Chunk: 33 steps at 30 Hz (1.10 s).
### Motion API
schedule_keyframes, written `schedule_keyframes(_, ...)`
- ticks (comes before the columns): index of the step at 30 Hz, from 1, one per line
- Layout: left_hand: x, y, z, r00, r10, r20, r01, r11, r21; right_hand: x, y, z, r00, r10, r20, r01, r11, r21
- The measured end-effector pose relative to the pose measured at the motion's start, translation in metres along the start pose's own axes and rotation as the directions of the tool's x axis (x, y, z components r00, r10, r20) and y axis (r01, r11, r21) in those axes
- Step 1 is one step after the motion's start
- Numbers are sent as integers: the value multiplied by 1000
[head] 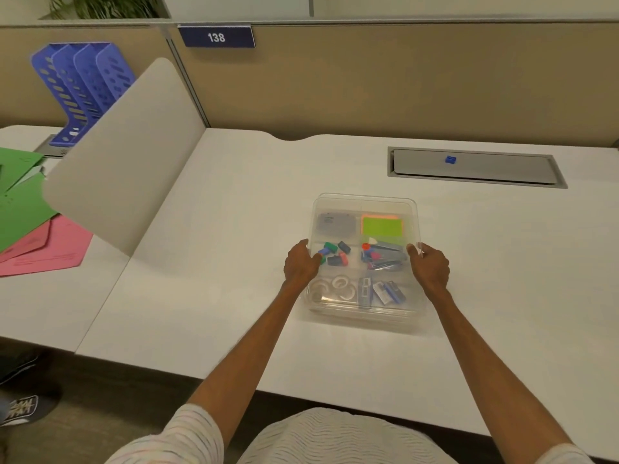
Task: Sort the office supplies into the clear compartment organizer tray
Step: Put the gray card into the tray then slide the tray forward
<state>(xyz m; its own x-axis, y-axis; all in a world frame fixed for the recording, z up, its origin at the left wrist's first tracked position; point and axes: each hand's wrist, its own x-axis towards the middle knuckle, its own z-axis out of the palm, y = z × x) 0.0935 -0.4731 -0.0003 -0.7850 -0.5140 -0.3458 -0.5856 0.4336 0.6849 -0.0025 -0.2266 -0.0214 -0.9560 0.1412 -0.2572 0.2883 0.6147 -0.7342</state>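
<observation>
The clear compartment tray (365,199) sits on the white desk, and my two hands hold it by its sides. My left hand (301,264) grips the left wall and my right hand (430,267) grips the right wall. Inside, a grey card (336,223) lies at the back left and green sticky notes (382,226) at the back right. Coloured small caps or clips (335,252) fill the middle left, and a stapler with pins (382,256) the middle right. Tape rolls (331,288) lie at the front left, staple boxes (382,291) at the front right.
A small blue sharpener (451,159) rests on the grey cable hatch (502,169) at the back right. A curved white divider (134,155) stands to the left. Beyond it are green (20,202) and pink folders (50,252) and a blue file rack (80,85).
</observation>
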Motion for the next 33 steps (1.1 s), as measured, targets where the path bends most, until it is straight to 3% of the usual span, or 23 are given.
schedule_keyframes(15,1,-1,4,998,68,6,-68,997,29,3,-2,12,992,66,-105,-44,978,205)
schedule_keyframes(21,3,1,5,997,71,-13,-71,997,11,10,-8,11,998,43,-46,-35,984,175)
schedule_keyframes(27,2,8,11,996,27,-83,-33,996,-83,13,-3,8,1000,27,-13,-26,997,78)
schedule_keyframes(33,5,23,14,989,-100,-113,61,950,-307,24,-8,-4,989,102,103,-106,994,34)
